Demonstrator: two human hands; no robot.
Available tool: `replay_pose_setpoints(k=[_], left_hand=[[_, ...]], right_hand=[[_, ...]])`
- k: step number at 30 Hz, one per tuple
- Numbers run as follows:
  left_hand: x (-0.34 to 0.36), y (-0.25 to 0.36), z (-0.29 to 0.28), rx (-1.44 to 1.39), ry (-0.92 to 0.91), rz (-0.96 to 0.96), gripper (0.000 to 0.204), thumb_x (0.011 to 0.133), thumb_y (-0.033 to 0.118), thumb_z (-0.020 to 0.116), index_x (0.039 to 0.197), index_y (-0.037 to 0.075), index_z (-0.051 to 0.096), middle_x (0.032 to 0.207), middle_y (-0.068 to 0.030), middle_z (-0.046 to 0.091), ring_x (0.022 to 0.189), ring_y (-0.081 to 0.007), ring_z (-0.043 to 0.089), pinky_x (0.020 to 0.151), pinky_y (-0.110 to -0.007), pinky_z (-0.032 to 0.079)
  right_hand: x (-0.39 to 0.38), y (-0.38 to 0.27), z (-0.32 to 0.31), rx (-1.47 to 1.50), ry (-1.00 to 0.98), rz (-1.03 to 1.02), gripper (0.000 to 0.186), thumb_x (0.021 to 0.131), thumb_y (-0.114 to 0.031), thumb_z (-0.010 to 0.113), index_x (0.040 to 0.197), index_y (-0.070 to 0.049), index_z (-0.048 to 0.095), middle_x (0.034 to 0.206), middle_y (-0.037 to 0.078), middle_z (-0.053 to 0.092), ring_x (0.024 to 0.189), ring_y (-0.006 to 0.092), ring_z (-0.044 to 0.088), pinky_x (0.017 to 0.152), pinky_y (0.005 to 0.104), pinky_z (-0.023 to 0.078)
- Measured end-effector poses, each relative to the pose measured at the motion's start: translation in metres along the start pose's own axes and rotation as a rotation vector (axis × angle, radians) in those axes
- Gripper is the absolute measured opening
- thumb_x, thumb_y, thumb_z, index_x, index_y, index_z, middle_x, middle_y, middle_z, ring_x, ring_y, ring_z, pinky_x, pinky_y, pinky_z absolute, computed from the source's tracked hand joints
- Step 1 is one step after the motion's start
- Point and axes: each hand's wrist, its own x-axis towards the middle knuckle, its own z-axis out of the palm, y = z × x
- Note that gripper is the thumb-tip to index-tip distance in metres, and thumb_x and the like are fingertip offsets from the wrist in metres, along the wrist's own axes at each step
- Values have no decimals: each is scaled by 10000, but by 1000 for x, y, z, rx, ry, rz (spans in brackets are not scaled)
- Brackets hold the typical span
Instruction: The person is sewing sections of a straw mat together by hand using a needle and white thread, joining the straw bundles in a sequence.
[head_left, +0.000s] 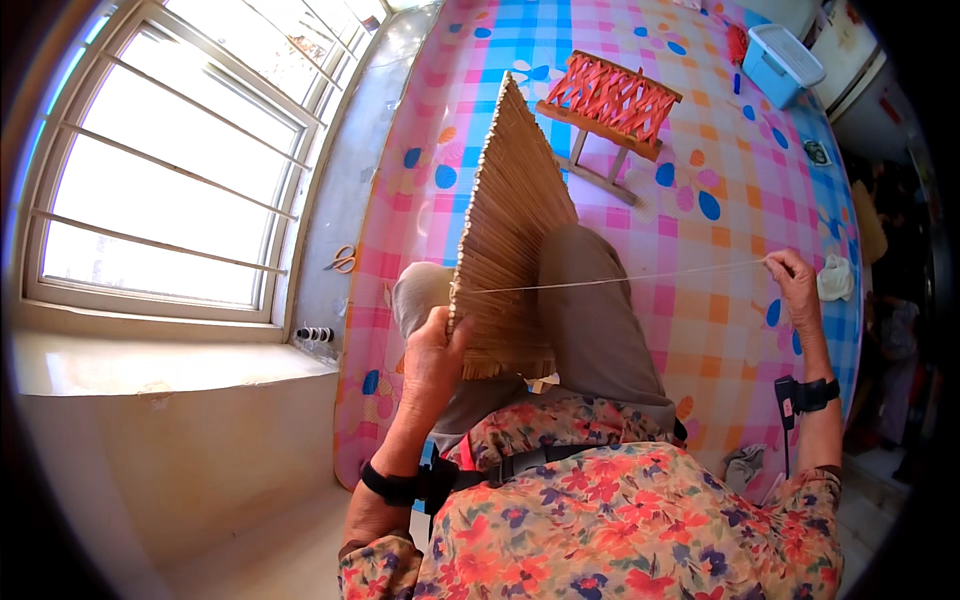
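A tan, pleated, fan-shaped piece of straw-like strips [515, 220] stands across my lap, with its narrow tip pointing away. Along its left side runs a knobbly bound edge. My left hand [435, 358] is closed on that edge near the lower end, thumb over the front. From the edge just above it, a thin pale thread [630, 279] stretches nearly straight across my right knee. Far out to the right, my right hand [797, 285] pinches the thread's other end between thumb and fingers.
Beyond my knees stands a wooden frame [612, 98] wrapped with crossed red strips. Scissors [343, 262] and small dark spools [315, 334] lie on the window ledge at left. At far right are a blue lidded box [780, 70] and a white cloth [836, 278] on the checked mat [720, 340].
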Motion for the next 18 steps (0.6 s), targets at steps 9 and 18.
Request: replay_pose_setpoints(k=[9,18], left_hand=[[-27,48,-17,423,118,375,322,844,101,693,1123,-5,574,1113,-175,639,976,-329,643,803,-382,523],[-42,108,-15,-413,-611,309,531,817,-43,678,1310,71,514,1114,-100,643,986,-164,621,834,-303,529]], right_hand=[[-21,-145,27,-31,-375,-279,44,887,-41,632,894,-10,662,765,44,577,678,128,527,608,251,411],[-43,-210,131,183,-579,-772,94,851,-115,688,917,-66,642,798,82,577,696,281,627,588,366,509]])
